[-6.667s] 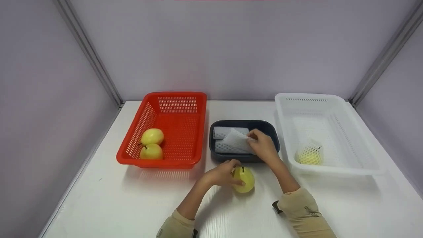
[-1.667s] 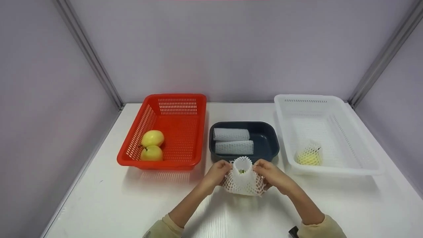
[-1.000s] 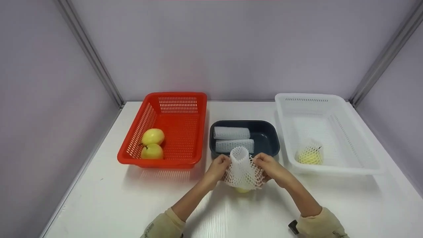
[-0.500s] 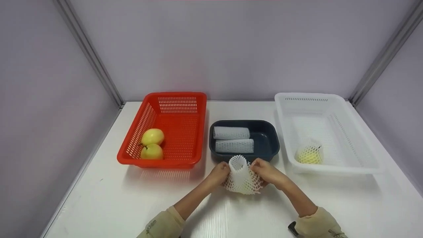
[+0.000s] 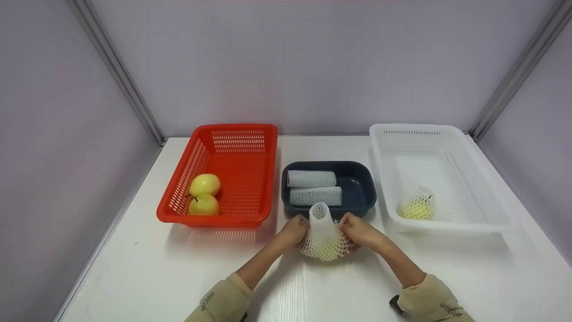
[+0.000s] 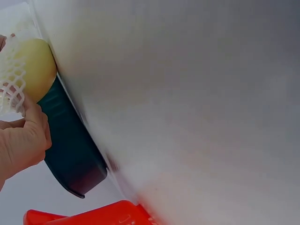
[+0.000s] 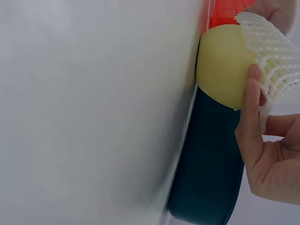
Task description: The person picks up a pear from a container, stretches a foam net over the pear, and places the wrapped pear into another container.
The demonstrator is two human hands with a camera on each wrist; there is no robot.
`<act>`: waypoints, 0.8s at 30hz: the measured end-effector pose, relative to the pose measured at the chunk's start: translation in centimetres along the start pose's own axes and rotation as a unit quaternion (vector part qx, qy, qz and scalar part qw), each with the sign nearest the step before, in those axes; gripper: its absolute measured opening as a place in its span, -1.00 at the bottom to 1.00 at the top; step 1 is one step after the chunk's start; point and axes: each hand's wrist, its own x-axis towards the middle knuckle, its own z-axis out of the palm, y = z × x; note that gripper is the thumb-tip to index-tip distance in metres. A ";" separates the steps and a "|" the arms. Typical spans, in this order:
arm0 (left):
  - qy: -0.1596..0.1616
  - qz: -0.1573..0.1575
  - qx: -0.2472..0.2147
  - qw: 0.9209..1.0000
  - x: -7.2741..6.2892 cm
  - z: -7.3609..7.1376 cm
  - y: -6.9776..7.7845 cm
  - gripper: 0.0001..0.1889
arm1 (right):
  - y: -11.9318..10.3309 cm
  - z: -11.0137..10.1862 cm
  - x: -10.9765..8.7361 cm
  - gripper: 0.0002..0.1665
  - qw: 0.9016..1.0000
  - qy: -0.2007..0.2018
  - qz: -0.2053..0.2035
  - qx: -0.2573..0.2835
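Note:
A white foam fruit net (image 5: 324, 235) stands over a round yellow pear (image 7: 222, 65) on the table in front of the dark tray. The net's narrow, open tube end points up; its flared lower edge spreads around the fruit. My left hand (image 5: 295, 229) pinches this edge on the left side. On the opposite side my right hand (image 5: 359, 230) pinches it too, with a fingertip against the pear in the right wrist view. Both wrist views show the pear's lower part bare below the mesh. From the head view, mesh covers the fruit.
The dark blue tray (image 5: 364, 205) holds two rolled foam nets (image 5: 315, 197). A red basket (image 5: 261, 219) at the left holds two bare pears (image 5: 204, 205). At the right, a white basket (image 5: 473, 227) contains one netted pear (image 5: 418, 208). Pale walls stand behind and beside the table.
Earlier the left hand held the bare pear while the right hand took a net from the tray. Now both hands hold that net over the pear, its edge drawn lower than a second ago.

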 end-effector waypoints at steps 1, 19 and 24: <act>0.000 0.008 0.013 1.000 1.3 0.8 -1.9 -0.83 | 0.1 0.0 0.0 -0.92 1.000 -0.001 -0.004 -0.015; -0.047 0.034 0.101 0.993 -0.7 -1.5 2.6 -0.78 | -0.4 -0.4 0.3 -0.94 0.981 0.008 -0.016 -0.192; -0.031 0.105 0.217 0.970 -2.3 -2.8 4.2 -0.92 | -0.6 -1.3 -0.2 -0.90 0.971 0.002 -0.074 -0.229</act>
